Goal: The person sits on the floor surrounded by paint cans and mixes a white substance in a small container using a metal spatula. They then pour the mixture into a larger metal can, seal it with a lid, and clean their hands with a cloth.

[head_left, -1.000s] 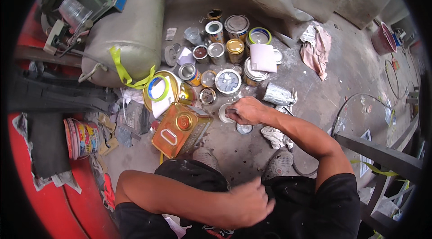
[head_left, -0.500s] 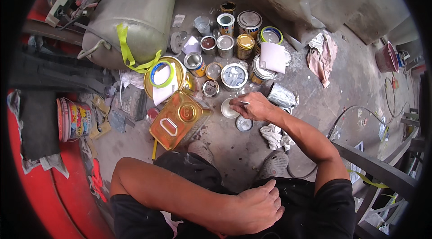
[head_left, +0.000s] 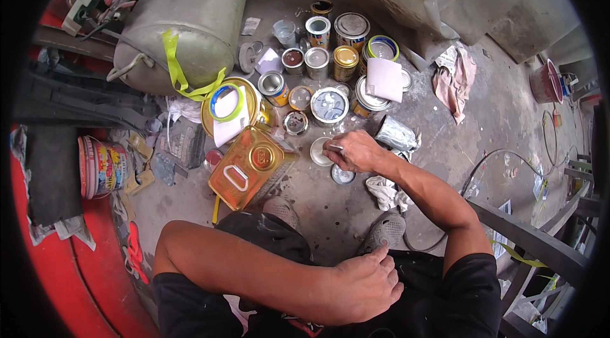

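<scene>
My right hand [head_left: 357,151] is closed in a pinch over a small round container of whitish liquid [head_left: 321,151]. A thin pale stick [head_left: 335,146] shows between its fingers, and the stick's lower end is hidden. Just below that container is a smaller round one with grey-white contents [head_left: 343,174]. My left hand [head_left: 363,290] rests across my lap, fingers loosely bent and a little apart, holding nothing. Beyond the right hand stands an open can with grey paint in it [head_left: 330,106]. A paint-smeared metal can [head_left: 398,133] lies tipped to its right.
Several paint cans, including a gold-lidded one [head_left: 345,58], crowd the floor ahead. A rectangular golden tin [head_left: 244,169] stands left, near a green tape roll [head_left: 226,103]. Rags [head_left: 387,193] lie by my right shoe. A large tank [head_left: 184,33] and a metal frame [head_left: 530,230] flank the area.
My right hand has shifted slightly over the whitish container, and the stick now shows less. My left hand stays in my lap. The whole view has drifted slightly.
</scene>
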A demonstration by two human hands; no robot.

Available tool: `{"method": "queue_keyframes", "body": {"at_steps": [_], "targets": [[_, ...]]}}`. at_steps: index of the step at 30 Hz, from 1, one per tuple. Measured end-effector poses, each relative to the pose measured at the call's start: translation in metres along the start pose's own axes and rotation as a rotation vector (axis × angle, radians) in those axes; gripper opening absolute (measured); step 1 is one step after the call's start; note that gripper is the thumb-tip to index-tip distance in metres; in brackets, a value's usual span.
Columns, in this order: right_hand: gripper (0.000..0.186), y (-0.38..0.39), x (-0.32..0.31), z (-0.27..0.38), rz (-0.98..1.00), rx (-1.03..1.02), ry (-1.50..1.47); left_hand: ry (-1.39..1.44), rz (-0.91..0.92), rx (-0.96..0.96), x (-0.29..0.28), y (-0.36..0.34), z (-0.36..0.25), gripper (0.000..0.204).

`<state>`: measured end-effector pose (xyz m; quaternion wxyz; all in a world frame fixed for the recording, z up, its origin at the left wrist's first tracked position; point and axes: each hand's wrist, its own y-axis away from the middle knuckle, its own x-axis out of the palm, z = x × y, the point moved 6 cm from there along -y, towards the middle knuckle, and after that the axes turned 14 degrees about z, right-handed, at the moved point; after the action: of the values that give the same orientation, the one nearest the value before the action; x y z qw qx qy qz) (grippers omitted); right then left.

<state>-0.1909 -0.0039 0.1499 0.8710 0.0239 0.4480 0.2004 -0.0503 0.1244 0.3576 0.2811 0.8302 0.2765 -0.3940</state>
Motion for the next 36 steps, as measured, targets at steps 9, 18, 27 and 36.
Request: {"method": "queue_keyframes", "body": {"at_steps": [9,18,27,36], "targets": [[0.02,-0.002,-0.002,0.001,-0.011,0.009,0.006,0.0,-0.006,0.005,0.0,0.001,0.004,0.044],[0.019,-0.001,-0.003,0.001,0.015,0.037,0.029,0.01,0.045,0.015,-0.003,0.001,0.006,0.045],[0.018,0.001,-0.007,0.005,0.008,0.016,0.042,0.006,0.022,0.019,-0.002,0.002,0.005,0.046],[0.017,0.002,-0.006,0.005,-0.006,-0.013,0.005,0.003,0.003,0.01,0.001,0.002,0.003,0.046]]}}
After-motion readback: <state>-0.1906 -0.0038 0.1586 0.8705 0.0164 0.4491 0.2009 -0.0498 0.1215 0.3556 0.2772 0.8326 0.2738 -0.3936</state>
